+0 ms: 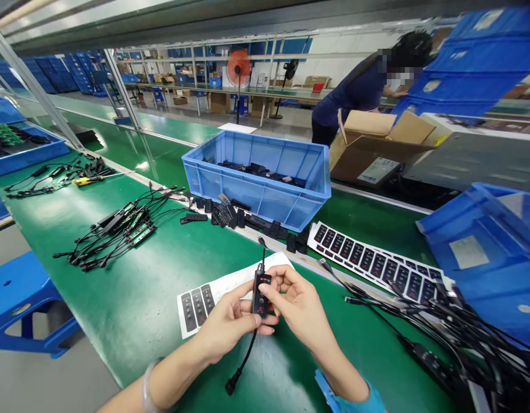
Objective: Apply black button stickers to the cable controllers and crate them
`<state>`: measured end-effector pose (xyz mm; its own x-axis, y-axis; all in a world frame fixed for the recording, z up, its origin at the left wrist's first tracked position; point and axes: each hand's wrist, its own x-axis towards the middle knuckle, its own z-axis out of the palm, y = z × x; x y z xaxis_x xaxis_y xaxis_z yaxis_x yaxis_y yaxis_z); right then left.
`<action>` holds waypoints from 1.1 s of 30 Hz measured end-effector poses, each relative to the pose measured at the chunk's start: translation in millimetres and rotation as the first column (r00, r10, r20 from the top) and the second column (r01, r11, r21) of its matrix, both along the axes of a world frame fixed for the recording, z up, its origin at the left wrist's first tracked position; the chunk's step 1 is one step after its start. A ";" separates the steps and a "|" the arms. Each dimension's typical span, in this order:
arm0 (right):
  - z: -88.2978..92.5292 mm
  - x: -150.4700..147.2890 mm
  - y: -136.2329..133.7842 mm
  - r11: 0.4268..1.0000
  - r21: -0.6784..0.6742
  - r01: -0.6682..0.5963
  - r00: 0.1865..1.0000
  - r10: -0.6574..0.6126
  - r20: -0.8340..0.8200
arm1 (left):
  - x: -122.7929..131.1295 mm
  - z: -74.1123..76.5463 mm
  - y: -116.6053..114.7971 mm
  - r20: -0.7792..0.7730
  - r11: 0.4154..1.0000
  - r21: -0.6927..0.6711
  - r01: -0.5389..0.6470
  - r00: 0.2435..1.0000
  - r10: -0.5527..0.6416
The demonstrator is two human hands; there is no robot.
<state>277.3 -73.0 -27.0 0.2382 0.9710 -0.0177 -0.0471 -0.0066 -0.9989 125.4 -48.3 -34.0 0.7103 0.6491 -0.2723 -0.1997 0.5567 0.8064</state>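
My left hand [226, 324] grips the lower part of a small black cable controller [261, 298], thumb on its front face. With thumb and fingers, my right hand [301, 307] pinches the controller's upper right side. Its face carries a dark label with small red, green and white marks. One short cable rises from its top to a plug [262, 243]; another hangs down to a round connector [233, 381]. Beneath my hands lies a white label sheet [230, 279], with several dark labels [198, 307] at its left end.
A blue bin [256, 189] of black parts stands ahead, with loose black casings [226, 215] before it. Cabled circuit boards [123, 223] and a yellow screwdriver [86, 180] lie left. Right are another label sheet [372, 261] and tangled cables [445, 332]. A person [355, 86] bends beyond a cardboard box [372, 149].
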 end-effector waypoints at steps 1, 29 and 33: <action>-0.3 -0.2 0.0 1.000 -0.001 0.006 1.000 -0.006 0.008 | 0.2 0.1 -0.5 -0.004 1.000 0.003 -0.004 1.000 0.004; -5.3 -2.3 0.9 0.970 -0.125 -0.208 0.978 0.208 -0.011 | 0.7 0.9 0.8 0.010 0.997 0.012 0.076 0.997 -0.076; -18.2 1.1 7.3 0.994 -0.086 -0.064 0.991 0.073 0.108 | 1.3 -4.1 -2.5 -0.042 0.998 -0.013 0.063 0.997 -0.063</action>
<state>278.4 -65.7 -45.2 0.1758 0.9816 -0.0749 0.0673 -0.0879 -0.9939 126.8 -50.8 -38.0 0.7374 0.6003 -0.3098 -0.1302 0.5763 0.8068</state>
